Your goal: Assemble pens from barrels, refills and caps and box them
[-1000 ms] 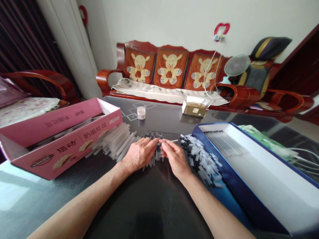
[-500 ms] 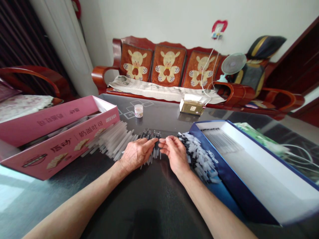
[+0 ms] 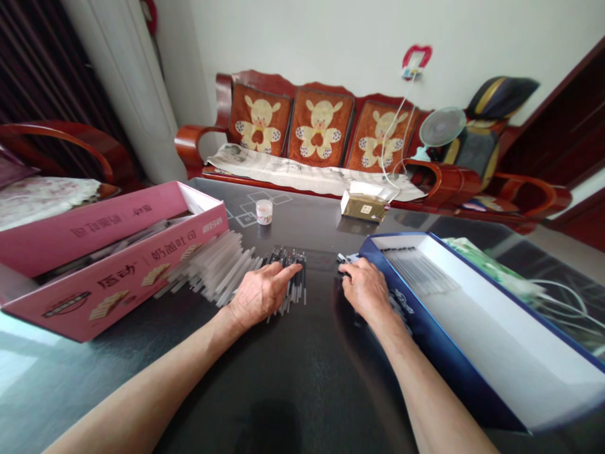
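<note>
My left hand [image 3: 265,291] rests on a row of thin pen refills [image 3: 295,293] with dark tips on the dark table. Its index finger is stretched out over the refills; its other fingers curl under, partly hidden. My right hand [image 3: 365,287] is at the pile of small white and black plastic caps [image 3: 348,258] beside the blue box [image 3: 439,340]. Its fingers are bent together at the near edge of the pile, and what they hold, if anything, is hidden. Most of that pile is covered by the hand and forearm.
Many translucent tubes [image 3: 215,268] lie fanned against a pink carton [image 3: 118,265] on the left. Inside the blue box is a row of capped refills [image 3: 420,271]. A small white tub [image 3: 264,212] and a tissue box [image 3: 363,205] stand farther back, before a wooden sofa [image 3: 189,148].
My right hand has moved away from my left fingertips, rightward to the cap pile. My left hand has stayed on the refills, its index finger still stretched out.
</note>
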Demonstrator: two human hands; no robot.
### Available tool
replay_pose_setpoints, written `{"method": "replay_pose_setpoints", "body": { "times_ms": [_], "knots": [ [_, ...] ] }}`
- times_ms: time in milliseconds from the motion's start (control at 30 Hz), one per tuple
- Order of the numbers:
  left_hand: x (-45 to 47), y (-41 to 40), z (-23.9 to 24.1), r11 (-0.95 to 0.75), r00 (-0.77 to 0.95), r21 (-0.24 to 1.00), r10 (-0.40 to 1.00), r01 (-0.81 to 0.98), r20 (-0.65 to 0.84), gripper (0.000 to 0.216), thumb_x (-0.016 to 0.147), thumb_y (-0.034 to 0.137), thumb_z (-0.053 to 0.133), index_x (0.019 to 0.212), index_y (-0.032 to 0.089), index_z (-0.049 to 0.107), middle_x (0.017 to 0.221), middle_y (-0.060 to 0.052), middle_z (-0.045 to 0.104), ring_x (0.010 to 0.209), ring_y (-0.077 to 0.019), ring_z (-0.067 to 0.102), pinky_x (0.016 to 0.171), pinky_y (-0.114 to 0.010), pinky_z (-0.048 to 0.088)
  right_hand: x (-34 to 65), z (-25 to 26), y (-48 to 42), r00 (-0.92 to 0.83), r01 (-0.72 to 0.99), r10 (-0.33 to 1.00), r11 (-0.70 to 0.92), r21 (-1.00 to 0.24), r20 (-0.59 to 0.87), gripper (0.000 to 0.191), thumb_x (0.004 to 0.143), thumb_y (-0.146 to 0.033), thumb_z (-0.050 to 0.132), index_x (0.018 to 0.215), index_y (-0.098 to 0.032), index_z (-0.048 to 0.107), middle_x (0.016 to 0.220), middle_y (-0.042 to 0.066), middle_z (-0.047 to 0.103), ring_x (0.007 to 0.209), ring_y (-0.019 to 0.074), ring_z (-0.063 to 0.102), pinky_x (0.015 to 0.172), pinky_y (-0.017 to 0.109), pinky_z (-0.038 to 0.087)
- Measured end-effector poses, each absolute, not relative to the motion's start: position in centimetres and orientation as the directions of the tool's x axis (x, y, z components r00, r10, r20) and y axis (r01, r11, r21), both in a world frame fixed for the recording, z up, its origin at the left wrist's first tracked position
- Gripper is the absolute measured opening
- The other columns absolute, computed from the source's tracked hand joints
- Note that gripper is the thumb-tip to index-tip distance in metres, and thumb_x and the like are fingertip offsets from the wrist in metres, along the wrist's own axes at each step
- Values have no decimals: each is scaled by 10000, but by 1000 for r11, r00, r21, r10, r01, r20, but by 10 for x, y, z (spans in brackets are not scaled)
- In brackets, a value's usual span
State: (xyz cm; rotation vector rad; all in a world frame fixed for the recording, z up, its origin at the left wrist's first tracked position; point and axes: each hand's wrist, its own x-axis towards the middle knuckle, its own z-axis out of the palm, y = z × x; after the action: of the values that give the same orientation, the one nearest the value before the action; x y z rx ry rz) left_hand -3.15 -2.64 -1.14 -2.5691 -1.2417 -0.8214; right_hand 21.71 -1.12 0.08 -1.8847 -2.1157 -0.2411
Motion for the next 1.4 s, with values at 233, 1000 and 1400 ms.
{"method": "replay_pose_setpoints", "body": {
  "times_ms": [233, 1000, 1400],
  "knots": [
    [-32, -26, -11, -639, 501, 94, 677, 763, 540, 362, 925, 184, 365, 1261, 199, 498, 768, -13, 570, 683, -115, 576, 588, -195, 447, 219, -10, -10, -122, 988, 922, 149, -46, 366, 175, 786, -169, 558, 805, -224, 724, 869, 104, 634, 865, 241, 557, 752, 353, 388],
    [-27, -33, -5, -665, 565, 131, 709, 736, 422, 304, 941, 257, 351, 1171, 232, 549, 771, -8, 574, 664, -115, 586, 563, -190, 420, 165, -9, -22, -121, 258, 960, 275, -926, 251, 166, 748, -300, 625, 866, -196, 680, 773, 6, 683, 690, 144, 616, 658, 268, 492],
    [-27, -33, -3, -679, 575, 149, 702, 719, 420, 301, 934, 241, 356, 1156, 224, 558, 755, -10, 567, 664, -117, 582, 572, -189, 431, 162, -5, -27, -176, 381, 926, 378, -844, 335, 155, 783, -281, 593, 881, -213, 693, 764, 9, 693, 666, 157, 621, 633, 269, 493]
  ]
}}
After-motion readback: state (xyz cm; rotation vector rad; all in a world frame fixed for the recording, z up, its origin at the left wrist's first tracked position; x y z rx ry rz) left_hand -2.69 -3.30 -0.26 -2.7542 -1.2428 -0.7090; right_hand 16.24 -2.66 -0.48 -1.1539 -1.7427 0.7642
